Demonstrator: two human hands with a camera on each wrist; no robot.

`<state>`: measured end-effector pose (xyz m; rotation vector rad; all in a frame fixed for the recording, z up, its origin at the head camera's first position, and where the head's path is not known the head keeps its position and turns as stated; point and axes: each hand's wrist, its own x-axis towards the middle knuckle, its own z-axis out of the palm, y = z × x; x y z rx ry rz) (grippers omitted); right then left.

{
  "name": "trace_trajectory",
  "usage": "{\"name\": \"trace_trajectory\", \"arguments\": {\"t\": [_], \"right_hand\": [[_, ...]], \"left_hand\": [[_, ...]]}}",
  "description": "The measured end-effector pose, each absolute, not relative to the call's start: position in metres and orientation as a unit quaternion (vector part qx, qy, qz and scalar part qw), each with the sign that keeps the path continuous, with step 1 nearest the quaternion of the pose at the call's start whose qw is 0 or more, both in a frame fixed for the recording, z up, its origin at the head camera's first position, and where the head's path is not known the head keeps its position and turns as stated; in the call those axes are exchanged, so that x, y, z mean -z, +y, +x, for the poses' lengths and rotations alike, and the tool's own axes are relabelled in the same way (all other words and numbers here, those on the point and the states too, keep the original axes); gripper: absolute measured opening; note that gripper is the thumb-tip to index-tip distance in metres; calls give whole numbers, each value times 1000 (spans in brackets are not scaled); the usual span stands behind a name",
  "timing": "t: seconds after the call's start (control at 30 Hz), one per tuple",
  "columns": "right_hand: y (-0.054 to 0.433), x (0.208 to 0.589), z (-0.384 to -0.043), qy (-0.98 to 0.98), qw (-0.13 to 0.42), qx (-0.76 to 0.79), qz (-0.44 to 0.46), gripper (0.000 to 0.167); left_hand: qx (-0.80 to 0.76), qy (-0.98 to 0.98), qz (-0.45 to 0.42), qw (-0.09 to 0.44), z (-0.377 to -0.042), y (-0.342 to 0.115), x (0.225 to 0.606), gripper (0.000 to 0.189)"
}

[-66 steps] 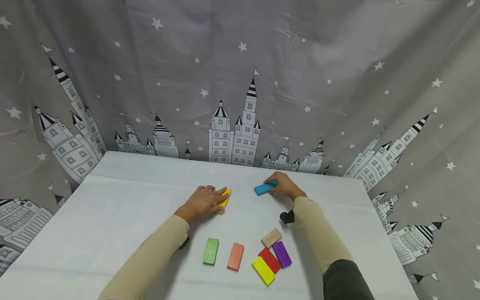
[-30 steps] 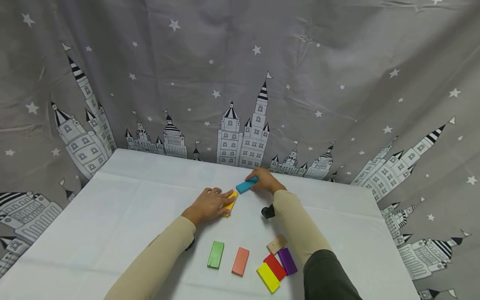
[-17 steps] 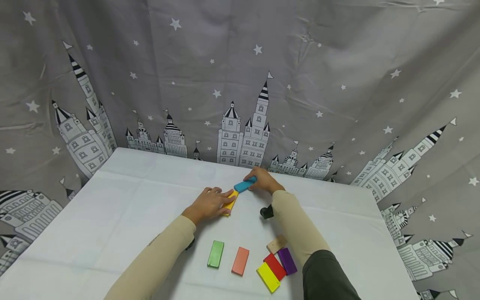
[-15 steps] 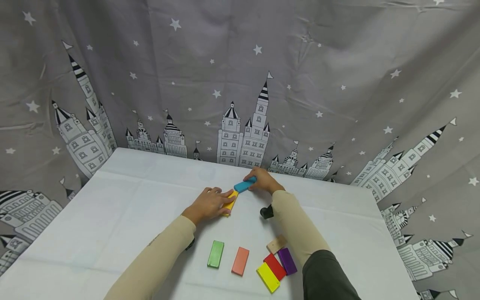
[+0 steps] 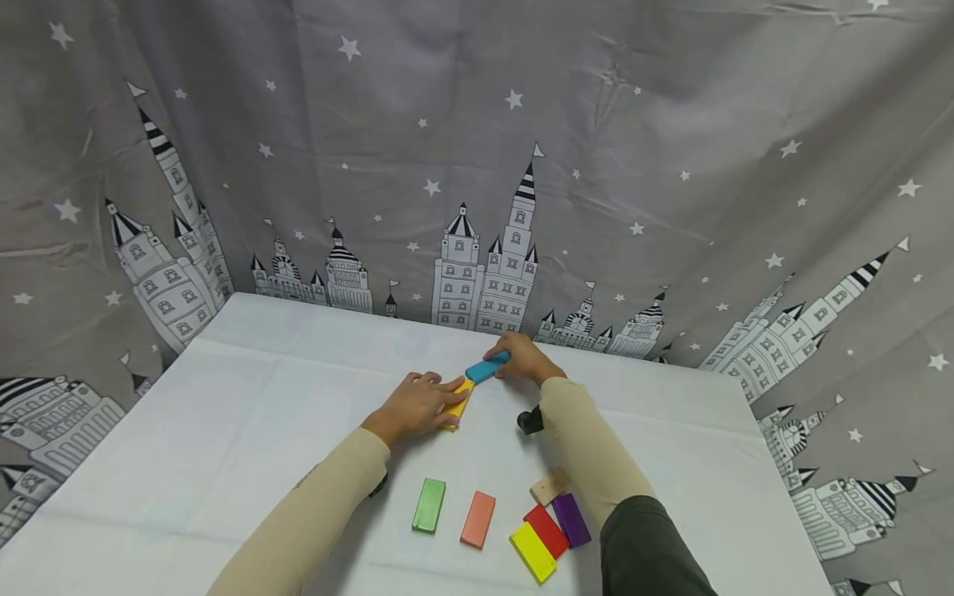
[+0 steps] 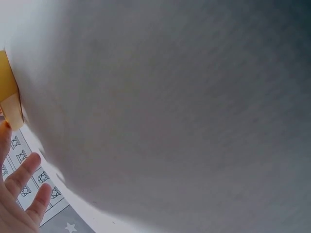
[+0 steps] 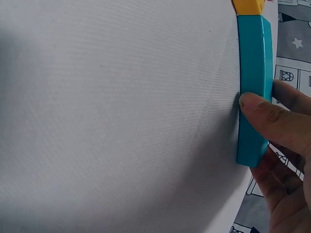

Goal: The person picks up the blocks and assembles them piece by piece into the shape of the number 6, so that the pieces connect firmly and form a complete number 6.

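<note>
— Brings a flat, blue, rectangular block (image 5: 482, 369) leftward with the right hand (image 5: 520, 358), no longer well apart from the flat, amber-yellow, rectangular block (image 5: 458, 406) at the left hand (image 5: 414, 406), but touching its far end.

— And as the step in hand?

— Seems to be joining ends between both hands, at a slight bend. Probably calls next for easing off the blue block without nudging the joint.

— And with the fingers?

— Pinches blue between right thumb and fingers. Holds yellow between left thumb and forefinger, with other left fingers off it.
</note>
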<state>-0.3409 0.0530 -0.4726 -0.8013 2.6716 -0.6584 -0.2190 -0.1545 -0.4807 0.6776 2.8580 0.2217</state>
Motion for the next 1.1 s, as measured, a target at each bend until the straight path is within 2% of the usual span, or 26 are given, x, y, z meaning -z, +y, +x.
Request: {"name": "trace_trajectory", "arguments": {"t": [0.37, 0.7, 1.1], "right_hand": [[86, 463, -337, 930, 114, 227, -267, 55], [119, 445, -312, 918, 97, 279, -265, 49], [156, 455, -254, 889, 127, 342, -277, 44]], "left_hand": [[-67, 960, 249, 106, -230, -138, 479, 59], [-65, 963, 240, 99, -231, -147, 481, 59], [-74, 963, 241, 94, -230, -150, 484, 61]]}}
